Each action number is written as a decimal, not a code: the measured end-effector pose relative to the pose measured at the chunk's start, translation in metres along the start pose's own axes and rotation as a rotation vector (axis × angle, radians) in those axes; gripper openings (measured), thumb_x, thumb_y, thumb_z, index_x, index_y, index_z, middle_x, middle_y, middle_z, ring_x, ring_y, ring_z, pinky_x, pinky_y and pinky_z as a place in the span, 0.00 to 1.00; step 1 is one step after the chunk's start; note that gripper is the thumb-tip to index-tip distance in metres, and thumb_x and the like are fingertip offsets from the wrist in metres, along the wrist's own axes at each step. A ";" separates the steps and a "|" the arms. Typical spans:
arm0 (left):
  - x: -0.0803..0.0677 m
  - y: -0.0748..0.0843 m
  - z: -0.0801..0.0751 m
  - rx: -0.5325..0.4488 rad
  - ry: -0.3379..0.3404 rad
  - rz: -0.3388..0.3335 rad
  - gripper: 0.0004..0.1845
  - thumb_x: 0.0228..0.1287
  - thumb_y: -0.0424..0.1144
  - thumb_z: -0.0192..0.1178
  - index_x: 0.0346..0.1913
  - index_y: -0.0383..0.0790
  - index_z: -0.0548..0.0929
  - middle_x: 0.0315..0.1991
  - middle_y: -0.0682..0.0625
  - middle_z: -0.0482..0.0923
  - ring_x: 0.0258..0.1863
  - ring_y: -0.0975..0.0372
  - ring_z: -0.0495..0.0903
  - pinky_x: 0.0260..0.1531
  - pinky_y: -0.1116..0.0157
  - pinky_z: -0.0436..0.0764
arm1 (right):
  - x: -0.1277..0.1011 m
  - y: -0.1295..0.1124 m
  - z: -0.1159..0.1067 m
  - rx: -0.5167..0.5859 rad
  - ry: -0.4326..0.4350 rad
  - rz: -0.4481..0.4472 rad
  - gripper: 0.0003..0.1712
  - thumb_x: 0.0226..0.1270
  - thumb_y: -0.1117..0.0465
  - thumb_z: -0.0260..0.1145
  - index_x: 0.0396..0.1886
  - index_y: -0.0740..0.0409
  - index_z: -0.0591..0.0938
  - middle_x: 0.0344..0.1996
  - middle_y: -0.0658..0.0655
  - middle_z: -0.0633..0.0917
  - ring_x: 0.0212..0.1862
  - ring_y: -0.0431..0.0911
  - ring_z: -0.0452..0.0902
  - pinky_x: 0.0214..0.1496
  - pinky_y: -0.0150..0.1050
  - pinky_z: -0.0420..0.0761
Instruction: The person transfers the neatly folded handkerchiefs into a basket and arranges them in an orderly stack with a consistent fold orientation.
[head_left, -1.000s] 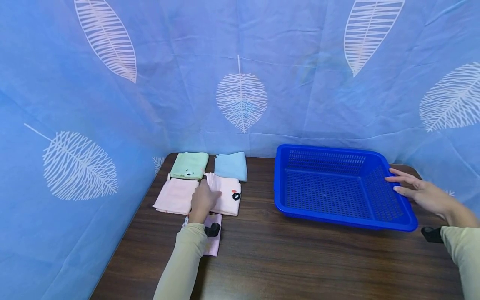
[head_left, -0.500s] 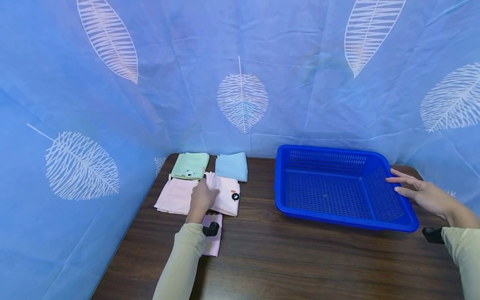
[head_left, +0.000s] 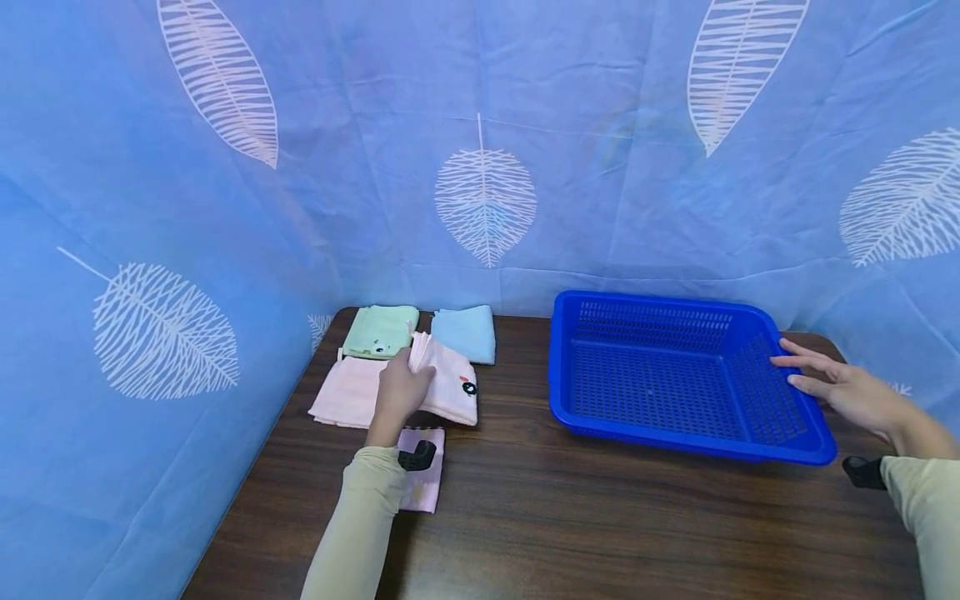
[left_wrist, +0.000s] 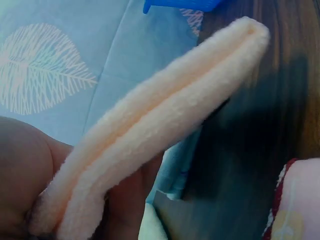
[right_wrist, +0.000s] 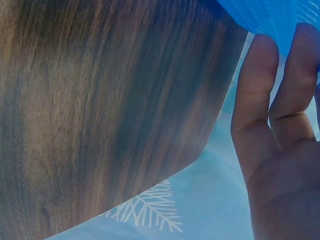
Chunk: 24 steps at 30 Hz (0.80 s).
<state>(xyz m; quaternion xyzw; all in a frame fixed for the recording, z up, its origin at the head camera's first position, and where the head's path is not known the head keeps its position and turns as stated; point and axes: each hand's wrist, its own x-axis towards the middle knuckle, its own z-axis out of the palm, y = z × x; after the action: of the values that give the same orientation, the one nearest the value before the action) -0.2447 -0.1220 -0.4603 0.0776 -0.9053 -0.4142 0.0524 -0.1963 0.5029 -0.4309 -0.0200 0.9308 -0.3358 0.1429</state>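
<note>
In the head view my left hand pinches the left edge of a folded pale pink towel with a small black-and-red motif. The left wrist view shows that folded towel edge-on between thumb and fingers, raised over the dark table. My right hand has its fingers extended at the right rim of a blue perforated plastic basket. In the right wrist view its straight fingers touch the blue basket wall.
A green folded towel and a light blue one lie at the back left of the wooden table. Another pale pink towel is left of my left hand, and a pinkish-purple one lies partly under that wrist. A blue leaf-print curtain stands behind.
My left hand has gathered the pale pink towel's edge and lifted it off the table, shifting slightly to the left. My right hand and the basket stay put.
</note>
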 end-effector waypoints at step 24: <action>0.007 0.030 -0.003 -0.442 -0.082 -0.013 0.23 0.67 0.38 0.64 0.64 0.37 0.78 0.60 0.38 0.80 0.55 0.50 0.79 0.62 0.51 0.77 | -0.002 -0.004 -0.002 0.012 -0.016 0.041 0.39 0.84 0.41 0.43 0.82 0.60 0.56 0.82 0.44 0.31 0.73 0.80 0.49 0.58 0.52 0.83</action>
<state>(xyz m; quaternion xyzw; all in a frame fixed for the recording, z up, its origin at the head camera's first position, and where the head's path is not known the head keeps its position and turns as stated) -0.2542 -0.1066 -0.4356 0.0533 -0.7935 -0.6055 0.0285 -0.1949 0.5011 -0.4264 -0.0028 0.9278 -0.3384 0.1572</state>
